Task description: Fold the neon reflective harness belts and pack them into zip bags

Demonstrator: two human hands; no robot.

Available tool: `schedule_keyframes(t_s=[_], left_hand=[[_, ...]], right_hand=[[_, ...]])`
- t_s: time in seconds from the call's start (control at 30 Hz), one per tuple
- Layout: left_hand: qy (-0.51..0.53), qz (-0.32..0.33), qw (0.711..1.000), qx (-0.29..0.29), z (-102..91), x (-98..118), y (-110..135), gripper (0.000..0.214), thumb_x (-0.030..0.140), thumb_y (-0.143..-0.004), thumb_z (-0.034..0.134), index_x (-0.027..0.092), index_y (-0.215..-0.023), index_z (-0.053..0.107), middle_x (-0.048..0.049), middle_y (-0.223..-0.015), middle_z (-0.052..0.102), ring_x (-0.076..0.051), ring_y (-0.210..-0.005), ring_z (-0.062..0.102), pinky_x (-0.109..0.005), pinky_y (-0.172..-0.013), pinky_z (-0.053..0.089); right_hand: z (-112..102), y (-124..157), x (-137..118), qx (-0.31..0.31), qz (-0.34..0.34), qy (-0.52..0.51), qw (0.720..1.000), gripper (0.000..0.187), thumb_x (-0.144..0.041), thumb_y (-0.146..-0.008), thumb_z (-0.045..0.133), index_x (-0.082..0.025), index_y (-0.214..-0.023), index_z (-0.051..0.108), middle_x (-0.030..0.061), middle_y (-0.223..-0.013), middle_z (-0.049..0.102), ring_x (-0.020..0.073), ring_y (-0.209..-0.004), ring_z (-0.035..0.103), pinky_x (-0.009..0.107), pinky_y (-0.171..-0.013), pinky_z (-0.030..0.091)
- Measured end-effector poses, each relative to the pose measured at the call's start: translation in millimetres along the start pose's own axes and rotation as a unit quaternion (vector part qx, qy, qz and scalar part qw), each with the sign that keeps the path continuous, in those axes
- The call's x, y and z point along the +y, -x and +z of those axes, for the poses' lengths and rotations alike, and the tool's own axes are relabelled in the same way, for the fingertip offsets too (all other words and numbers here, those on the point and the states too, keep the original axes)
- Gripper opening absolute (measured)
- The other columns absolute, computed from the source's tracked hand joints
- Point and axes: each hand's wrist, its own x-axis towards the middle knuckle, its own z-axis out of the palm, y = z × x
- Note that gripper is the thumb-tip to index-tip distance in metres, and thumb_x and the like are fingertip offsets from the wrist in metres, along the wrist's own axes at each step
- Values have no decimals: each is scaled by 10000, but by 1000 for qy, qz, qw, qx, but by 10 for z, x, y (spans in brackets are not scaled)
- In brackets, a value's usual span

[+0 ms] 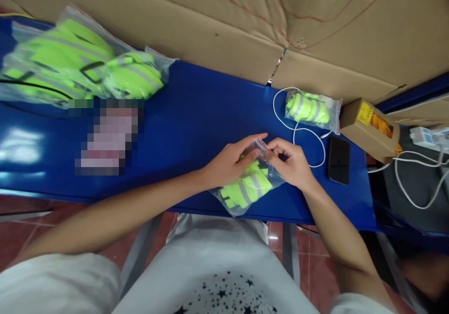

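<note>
A clear zip-lock bag (233, 207) with a folded neon-yellow reflective strap (255, 185) inside lies at the front edge of the blue table. My left hand (233, 162) pinches the bag's top edge between thumb and fingers. Close beside it, my right hand (289, 162) grips the same red-lined seal with thumb and bent forefinger. Whether the seal is fully closed I cannot tell. Another bagged yellow strap (308, 108) rests behind my right hand, next to a white cable (321, 148).
Several bagged yellow straps (70, 56) are heaped at the back left. A blurred-out rectangular item (110, 138) lies below them on the blue table (196, 103). To the right are a black phone (338, 159) and a cardboard box (368, 129). Cardboard (238, 47) lines the back.
</note>
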Motion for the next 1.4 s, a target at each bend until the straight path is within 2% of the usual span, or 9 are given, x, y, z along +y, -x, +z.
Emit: schedule_keyframes(t_s=[0.33,0.57,0.67,0.8,0.93,1.07,1.13,1.27,1.4], left_hand=[[-26,15,999,-39,21,-8,22,552,438,-1061,465,197,-1557,481,43,-644,568,-104,-512,442,-239,-507,313],[-36,27,997,-61,25,-4,30,623,445,-1052,482,168,-1604,404,29,-696,632,-120,-536,491,-259,-553,365],[-24,29,997,-65,20,15,26,599,471,-1038,515,176,-1558,470,-26,-875,737,-140,-623,590,-273,-611,431],[15,32,996,-82,-24,42,5,554,495,-992,609,210,-1464,549,-92,-1247,736,-212,-1023,707,-316,-866,528],[4,11,992,-125,-95,77,-3,758,554,-849,781,223,-1474,510,-116,-1313,712,-280,-1147,697,-391,-964,532],[-32,9,986,-161,-178,149,9,852,556,-777,846,243,-1481,483,-98,-1337,709,-280,-1165,708,-381,-980,535],[-86,8,984,-158,-212,192,17,827,577,-768,847,229,-1440,514,-91,-1301,729,-287,-1150,717,-362,-946,537],[-158,3,981,-115,-237,226,19,742,631,-793,808,212,-1358,570,-67,-1211,759,-291,-1103,733,-340,-885,535],[-159,5,983,-88,-227,189,-12,759,651,-793,797,213,-1370,572,-58,-1207,762,-278,-1091,738,-339,-898,540]], right_hand=[[39,31,-19,-19,-12,7,1000,242,-436,-1011,611,-221,-902,639,-69,-553,471,93,-494,383,261,-522,316],[103,24,-4,12,-31,5,999,192,-415,-1019,616,-231,-989,661,-36,-673,561,116,-602,505,271,-603,408],[137,47,-10,26,-40,2,999,193,-396,-1027,607,-232,-938,658,-47,-622,508,105,-542,436,270,-544,359],[131,73,-36,52,-59,17,997,125,-353,-1023,621,-243,-985,666,-66,-575,453,96,-504,406,270,-523,338],[78,91,-53,113,-51,7,992,150,-379,-1016,634,-246,-987,696,-55,-565,469,98,-492,397,283,-508,327],[14,88,-30,207,-68,-17,976,212,-437,-996,657,-235,-946,701,-41,-588,537,95,-473,402,275,-468,325],[-18,70,-6,243,-89,-15,966,227,-451,-993,658,-232,-957,704,-41,-605,546,100,-490,426,266,-481,363],[-83,14,54,214,-112,1,970,257,-471,-997,641,-228,-1047,710,-21,-710,612,119,-594,524,266,-575,447],[-115,-28,115,224,-78,34,971,292,-485,-1026,578,-215,-946,655,-36,-658,560,107,-547,452,254,-535,370]])
